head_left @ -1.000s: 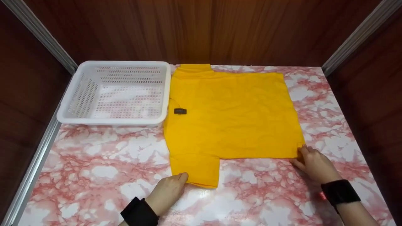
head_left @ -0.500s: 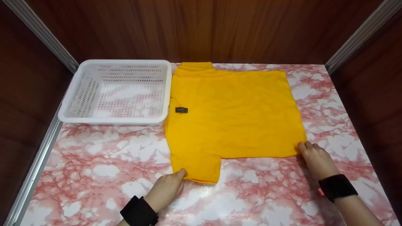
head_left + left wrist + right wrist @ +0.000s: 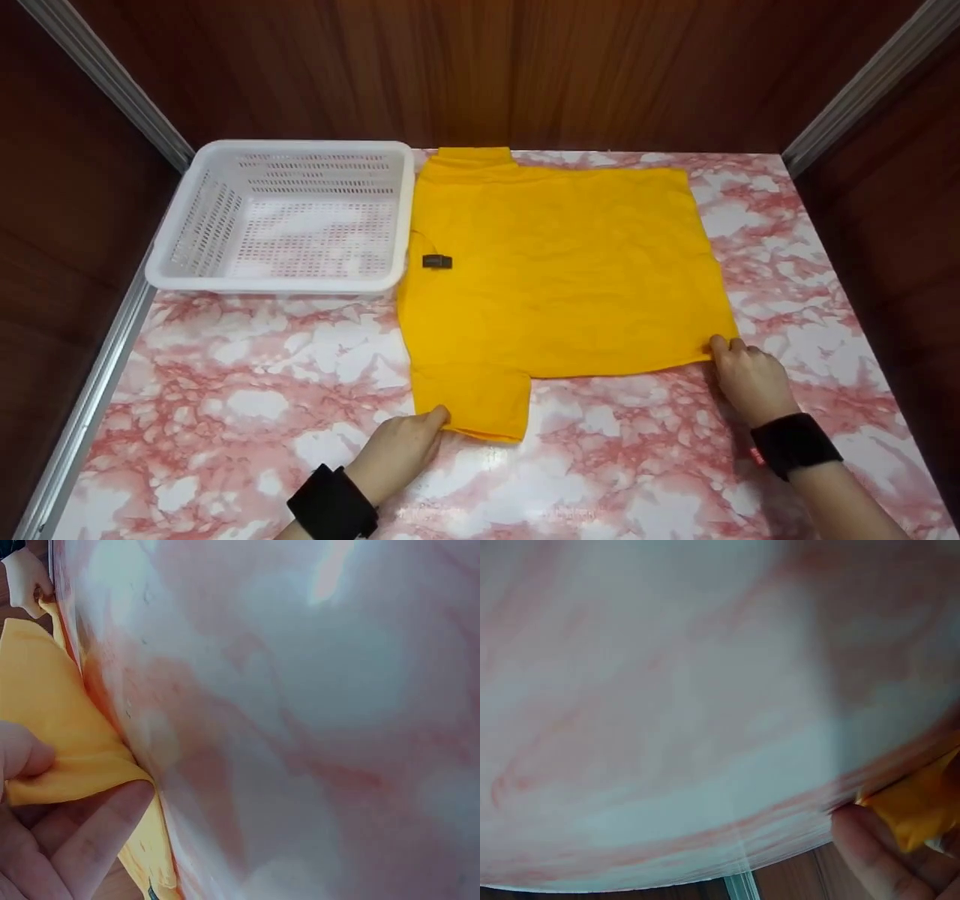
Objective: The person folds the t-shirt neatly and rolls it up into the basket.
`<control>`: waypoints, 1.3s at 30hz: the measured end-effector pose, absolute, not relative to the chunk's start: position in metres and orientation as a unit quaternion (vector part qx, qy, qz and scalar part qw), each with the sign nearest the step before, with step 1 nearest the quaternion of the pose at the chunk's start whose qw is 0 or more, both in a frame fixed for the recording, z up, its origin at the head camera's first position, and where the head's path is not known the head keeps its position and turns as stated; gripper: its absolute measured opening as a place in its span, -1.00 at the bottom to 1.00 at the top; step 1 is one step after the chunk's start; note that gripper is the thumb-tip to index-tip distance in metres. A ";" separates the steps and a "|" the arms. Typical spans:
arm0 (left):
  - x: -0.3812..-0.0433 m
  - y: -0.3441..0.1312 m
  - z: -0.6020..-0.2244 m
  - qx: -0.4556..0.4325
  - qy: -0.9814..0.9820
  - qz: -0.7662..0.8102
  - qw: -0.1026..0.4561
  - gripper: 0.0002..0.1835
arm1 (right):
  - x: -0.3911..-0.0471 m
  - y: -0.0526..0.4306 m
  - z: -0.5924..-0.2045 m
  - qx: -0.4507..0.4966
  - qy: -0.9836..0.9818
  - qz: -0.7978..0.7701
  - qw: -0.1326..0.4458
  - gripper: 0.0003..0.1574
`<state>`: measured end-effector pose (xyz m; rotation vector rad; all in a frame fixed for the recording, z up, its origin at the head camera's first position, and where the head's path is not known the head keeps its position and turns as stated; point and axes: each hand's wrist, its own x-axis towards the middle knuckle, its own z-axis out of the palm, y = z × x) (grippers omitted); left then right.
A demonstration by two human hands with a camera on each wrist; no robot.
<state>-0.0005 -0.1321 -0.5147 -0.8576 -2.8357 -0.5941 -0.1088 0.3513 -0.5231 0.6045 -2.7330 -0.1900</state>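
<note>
Yellow T-shirt (image 3: 600,270) lies spread on the marbled counter (image 3: 300,360), head view: probably light, soft, easily creased, best taken at sleeve edge (image 3: 487,430) and hem corner (image 3: 723,327), where left hand (image 3: 401,451) and right hand (image 3: 754,384) pinch it. White plastic basket (image 3: 277,285) crowds the neck side; wooden panel (image 3: 570,82) backs the far sleeve (image 3: 474,154). Left wrist: fingers (image 3: 105,829) and thumb (image 3: 26,754) hold the sleeve edge. Right wrist: fingers (image 3: 877,855) clasp gathered fabric (image 3: 915,810).

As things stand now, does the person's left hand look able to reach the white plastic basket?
Probably yes: nothing stands between the left hand and the white plastic basket. However, the hand pinches the yellow T-shirt by one sleeve, so it would likely have to let go first.
</note>
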 end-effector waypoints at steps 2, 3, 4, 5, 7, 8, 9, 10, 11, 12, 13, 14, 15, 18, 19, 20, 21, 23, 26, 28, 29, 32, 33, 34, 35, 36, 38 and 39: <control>0.000 -0.133 -0.512 -0.292 -0.936 -0.192 0.047 -0.90 | -0.106 0.353 -0.522 0.210 -0.962 -0.058 0.167 -0.75; 0.001 -0.133 -0.510 -0.296 -0.935 -0.189 0.038 -0.90 | -0.104 0.355 -0.521 0.208 -0.962 -0.049 0.168 -0.77; 0.001 -0.133 -0.507 -0.300 -0.935 -0.186 0.030 -0.89 | -0.102 0.358 -0.520 0.205 -0.963 -0.041 0.167 -0.79; 0.001 -0.133 -0.505 -0.306 -0.935 -0.181 0.022 -0.88 | -0.100 0.360 -0.520 0.202 -0.965 -0.032 0.165 -0.79; -0.001 -0.134 -0.498 -0.316 -0.933 -0.171 0.006 -0.86 | -0.096 0.364 -0.517 0.193 -0.968 -0.016 0.157 -0.79; -0.002 -0.134 -0.494 -0.321 -0.932 -0.168 -0.001 -0.85 | -0.094 0.366 -0.516 0.189 -0.971 -0.008 0.150 -0.78; -0.004 -0.134 -0.490 -0.324 -0.931 -0.166 -0.006 -0.85 | -0.093 0.367 -0.514 0.182 -0.973 0.000 0.141 -0.76; -0.006 -0.134 -0.484 -0.328 -0.930 -0.164 -0.010 -0.86 | -0.092 0.368 -0.511 0.174 -0.976 0.007 0.131 -0.72; -0.009 -0.134 -0.479 -0.331 -0.929 -0.164 -0.012 -0.86 | -0.091 0.368 -0.508 0.165 -0.979 0.016 0.119 -0.69; -0.012 -0.134 -0.473 -0.334 -0.928 -0.163 -0.009 -0.87 | -0.091 0.368 -0.505 0.158 -0.981 0.023 0.112 -0.66; -0.016 -0.134 -0.466 -0.337 -0.928 -0.161 -0.003 -0.88 | -0.091 0.368 -0.501 0.152 -0.982 0.033 0.111 -0.66; -0.020 -0.134 -0.459 -0.339 -0.927 -0.160 0.006 -0.89 | -0.092 0.367 -0.497 0.150 -0.981 0.041 0.118 -0.66; -0.025 -0.134 -0.452 -0.340 -0.927 -0.160 0.019 -0.89 | -0.093 0.367 -0.493 0.151 -0.978 0.051 0.131 -0.67; -0.040 -0.134 -0.430 -0.340 -0.927 -0.142 0.065 -0.87 | -0.102 0.366 -0.481 0.164 -0.966 0.085 0.182 -0.72; -0.047 -0.133 -0.422 -0.336 -0.928 -0.140 0.076 -0.88 | -0.106 0.366 -0.477 0.167 -0.961 0.100 0.197 -0.74; -0.053 -0.133 -0.414 -0.329 -0.931 -0.140 0.080 -0.89 | -0.110 0.365 -0.473 0.166 -0.957 0.120 0.206 -0.77; -0.060 -0.133 -0.407 -0.321 -0.933 -0.141 0.083 -0.90 | -0.114 0.365 -0.469 0.163 -0.954 0.139 0.208 -0.79; -0.076 -0.132 -0.394 -0.303 -0.939 -0.142 0.081 -0.94 | -0.123 0.364 -0.461 0.149 -0.952 0.179 0.198 -0.81; -0.099 -0.131 -0.376 -0.276 -0.946 -0.148 0.078 -0.96 | -0.135 0.363 -0.450 0.120 -0.952 0.226 0.170 -0.82; -0.114 -0.129 -0.368 -0.263 -0.950 -0.144 0.086 -0.93 | -0.143 0.363 -0.445 0.104 -0.953 0.240 0.155 -0.80; -0.121 -0.128 -0.365 -0.259 -0.951 -0.143 0.089 -0.92 | -0.147 0.362 -0.443 0.096 -0.953 0.245 0.148 -0.79; -0.139 -0.127 -0.358 -0.245 -0.955 -0.141 0.093 -0.90 | -0.157 0.361 -0.438 0.079 -0.957 0.246 0.133 -0.75; -0.144 -0.126 -0.357 -0.240 -0.956 -0.142 0.090 -0.89 | -0.161 0.360 -0.437 0.075 -0.958 0.247 0.129 -0.75; -0.150 -0.126 -0.356 -0.235 -0.957 -0.147 0.086 -0.89 | -0.164 0.360 -0.436 0.071 -0.959 0.247 0.124 -0.74; -0.155 -0.127 -0.355 -0.230 -0.958 -0.150 0.083 -0.89 | -0.168 0.359 -0.435 0.067 -0.959 0.246 0.119 -0.72; -0.160 -0.127 -0.354 -0.224 -0.959 -0.154 0.079 -0.89 | -0.171 0.359 -0.434 0.062 -0.961 0.246 0.113 -0.70; -0.169 -0.128 -0.354 -0.211 -0.962 -0.159 0.072 -0.88 | -0.178 0.358 -0.432 0.052 -0.962 0.248 0.099 -0.65; -0.174 -0.128 -0.353 -0.205 -0.963 -0.163 0.070 -0.88 | -0.182 0.358 -0.431 0.045 -0.963 0.249 0.091 -0.63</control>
